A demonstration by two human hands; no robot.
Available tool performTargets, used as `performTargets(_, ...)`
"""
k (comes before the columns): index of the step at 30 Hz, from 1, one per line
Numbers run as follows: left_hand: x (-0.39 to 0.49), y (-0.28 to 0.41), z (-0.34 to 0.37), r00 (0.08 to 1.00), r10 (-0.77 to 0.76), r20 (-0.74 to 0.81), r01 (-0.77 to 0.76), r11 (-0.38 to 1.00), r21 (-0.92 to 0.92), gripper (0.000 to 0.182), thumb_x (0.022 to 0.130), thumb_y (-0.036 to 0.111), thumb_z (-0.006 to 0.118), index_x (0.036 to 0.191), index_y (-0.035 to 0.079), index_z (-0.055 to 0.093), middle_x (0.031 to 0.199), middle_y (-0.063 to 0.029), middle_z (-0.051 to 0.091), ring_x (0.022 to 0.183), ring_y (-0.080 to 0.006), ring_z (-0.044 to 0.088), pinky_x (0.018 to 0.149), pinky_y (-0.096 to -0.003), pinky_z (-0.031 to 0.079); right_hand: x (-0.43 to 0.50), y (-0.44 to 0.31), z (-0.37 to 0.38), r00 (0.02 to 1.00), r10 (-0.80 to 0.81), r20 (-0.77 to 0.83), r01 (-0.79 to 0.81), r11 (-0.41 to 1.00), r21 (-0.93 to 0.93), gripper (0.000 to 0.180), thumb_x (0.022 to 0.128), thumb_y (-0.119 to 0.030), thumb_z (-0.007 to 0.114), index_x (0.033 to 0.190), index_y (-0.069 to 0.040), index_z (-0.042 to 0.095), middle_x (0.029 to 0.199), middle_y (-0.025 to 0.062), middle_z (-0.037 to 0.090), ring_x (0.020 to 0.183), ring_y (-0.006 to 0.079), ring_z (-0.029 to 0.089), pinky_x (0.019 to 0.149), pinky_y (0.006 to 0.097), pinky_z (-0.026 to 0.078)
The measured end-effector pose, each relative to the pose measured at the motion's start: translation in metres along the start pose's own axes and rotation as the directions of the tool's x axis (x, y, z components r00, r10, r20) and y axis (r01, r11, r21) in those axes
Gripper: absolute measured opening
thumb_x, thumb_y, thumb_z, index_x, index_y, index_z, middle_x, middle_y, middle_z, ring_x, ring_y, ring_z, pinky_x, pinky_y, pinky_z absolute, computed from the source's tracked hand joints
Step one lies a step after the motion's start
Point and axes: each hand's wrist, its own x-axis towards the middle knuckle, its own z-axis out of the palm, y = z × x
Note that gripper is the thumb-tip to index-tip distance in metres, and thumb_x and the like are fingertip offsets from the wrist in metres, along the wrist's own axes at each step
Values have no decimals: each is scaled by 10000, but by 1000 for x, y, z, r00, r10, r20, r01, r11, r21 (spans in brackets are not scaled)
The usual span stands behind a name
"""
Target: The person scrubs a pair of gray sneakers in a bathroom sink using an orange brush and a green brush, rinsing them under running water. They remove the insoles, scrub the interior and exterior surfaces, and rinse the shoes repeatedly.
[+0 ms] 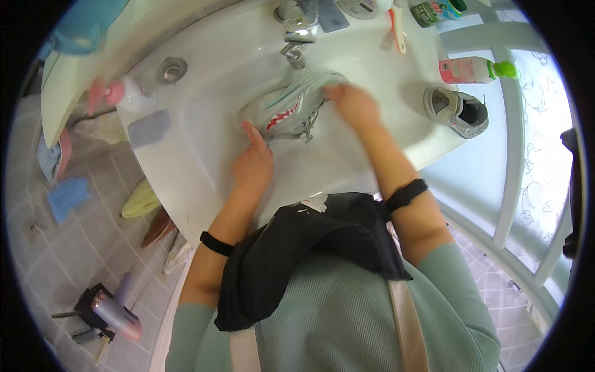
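Note:
A wet grey-white shoe (283,109) with a red-and-white toothed pattern lies in the basin of the white sink (186,153), below the metal faucet (300,28). My left hand (253,160) holds its left end with the fingers at the edge. At its other end is my right hand (355,104), blurred, with the fingers closed on or just against the shoe; whether it grips the shoe or something small cannot be told. The mate, a grey shoe (458,113), stands on the right rim of the sink.
Along the right rim are a bottle with a green cap (465,69), a green container (434,11) and an orange-and-white brush (398,30). A pink-topped pump bottle (125,93) and a grey-blue pad (149,129) sit at the left. Cloths hang against the tiled wall.

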Motion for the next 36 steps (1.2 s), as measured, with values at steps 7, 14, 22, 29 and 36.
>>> performTargets(7,1,-13,19,978,-26,-208,-44,943,-329,625,825,247,582,1277,-77,297,841,-199,626,773,-421,604,710,-465,485,-33,-57,25,893,-275,356,332,937,-109,352,874,-399,455,973,-140,672,995,124,649,941,268,617,796,427,473)
performTargets(14,3,-17,35,983,-129,132,179,847,-500,413,839,245,547,1077,-62,404,942,-295,590,869,-459,578,760,-510,459,-26,-45,33,933,-277,231,297,953,-55,412,880,-438,456,885,-85,667,909,149,661,892,269,633,786,415,479)
performTargets(22,0,-13,32,973,-148,178,221,825,-521,382,849,224,514,1032,-96,414,934,-334,570,874,-458,579,773,-523,450,-22,-30,22,976,-87,200,102,993,-65,402,875,-445,452,951,-109,658,951,136,649,928,287,615,791,420,466)
performTargets(29,1,-12,38,970,-157,185,232,818,-527,404,840,230,526,1061,-91,417,975,-315,565,880,-452,578,769,-507,463,-12,-25,22,982,-43,185,43,999,5,405,888,-445,422,926,-109,645,994,155,636,909,299,618,764,436,484)
performTargets(36,0,-12,36,976,-103,194,184,866,-464,419,841,245,519,1071,-91,418,977,-294,569,864,-433,591,766,-503,469,-29,-68,41,914,-316,254,361,920,-154,421,867,-467,452,850,-106,668,892,154,656,872,309,631,750,444,481)
